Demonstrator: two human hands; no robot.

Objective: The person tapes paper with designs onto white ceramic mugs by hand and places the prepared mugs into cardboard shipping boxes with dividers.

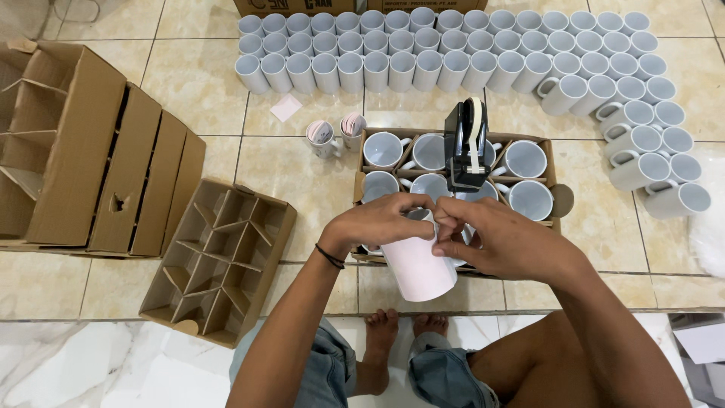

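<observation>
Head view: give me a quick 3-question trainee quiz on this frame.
1. True or false: the mug held by both hands is wrapped in pale pink paper.
2. What stands on the box of mugs just beyond the hands? A) a black tape dispenser B) a kettle C) a stack of plates
3. Where does the empty divided carton lie relative to the left hand?

Key
1. True. The left hand and the right hand pinch the paper at the mug's upper rim.
2. A, the black tape dispenser.
3. To its left, on the tiled floor, its cells empty.
</observation>
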